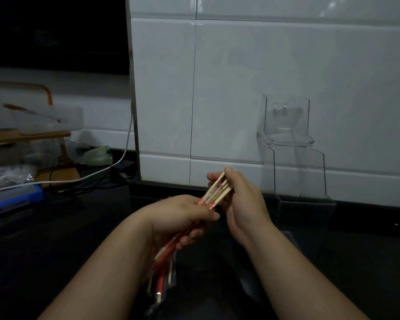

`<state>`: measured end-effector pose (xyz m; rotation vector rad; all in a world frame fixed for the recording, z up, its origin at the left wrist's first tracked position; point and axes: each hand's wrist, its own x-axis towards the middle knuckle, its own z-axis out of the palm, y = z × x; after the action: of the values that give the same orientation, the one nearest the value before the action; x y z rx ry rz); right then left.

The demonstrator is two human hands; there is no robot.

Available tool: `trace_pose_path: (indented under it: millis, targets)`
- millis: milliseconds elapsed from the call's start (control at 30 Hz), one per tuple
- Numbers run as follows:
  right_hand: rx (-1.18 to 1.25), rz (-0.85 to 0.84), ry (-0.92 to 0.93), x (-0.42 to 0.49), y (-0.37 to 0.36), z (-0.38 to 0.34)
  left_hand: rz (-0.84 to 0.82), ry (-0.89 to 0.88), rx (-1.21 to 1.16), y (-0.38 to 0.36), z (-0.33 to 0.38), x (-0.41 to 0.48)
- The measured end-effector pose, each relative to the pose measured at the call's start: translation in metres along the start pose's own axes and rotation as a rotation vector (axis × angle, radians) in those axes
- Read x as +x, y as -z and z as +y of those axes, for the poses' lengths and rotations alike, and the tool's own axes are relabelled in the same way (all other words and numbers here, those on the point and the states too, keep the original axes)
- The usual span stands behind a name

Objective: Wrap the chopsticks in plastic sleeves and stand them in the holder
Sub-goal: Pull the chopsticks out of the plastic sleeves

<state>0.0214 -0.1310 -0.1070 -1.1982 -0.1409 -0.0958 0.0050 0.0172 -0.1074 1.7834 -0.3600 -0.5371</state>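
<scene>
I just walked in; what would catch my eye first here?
A bundle of chopsticks, some in red-printed sleeves, is gripped mid-frame by the left hand and the right hand. To the right, a clear plastic holder stands against the white tiled wall, seemingly empty.

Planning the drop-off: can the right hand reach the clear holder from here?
Probably yes: the clear holder stands just beyond the right hand with nothing between them, though that hand is gripping the chopsticks.
</scene>
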Motion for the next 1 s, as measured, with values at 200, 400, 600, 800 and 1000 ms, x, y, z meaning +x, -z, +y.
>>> trace_pose_path:
  millis: [200, 400, 600, 800, 1000]
  targets:
    - [-0.081, 0.117, 0.112, -0.003, -0.005, 0.002, 0.008, -0.020, 0.048, 0.003, 0.001, -0.004]
    - [-0.025, 0.272, 0.105, -0.007, -0.011, 0.005, 0.036, -0.024, 0.239, 0.016, 0.002, -0.011]
    - [0.030, 0.458, 0.043, -0.003, -0.006, -0.001, 0.126, 0.023, 0.430, 0.035, -0.003, -0.012]
    - [0.064, 0.516, -0.010, -0.002, -0.006, 0.000, 0.193, -0.045, 0.324, 0.039, -0.004, -0.017]
    - [0.101, 0.566, -0.057, -0.005, -0.007, 0.002, 0.307, -0.032, 0.267, 0.048, -0.006, -0.018]
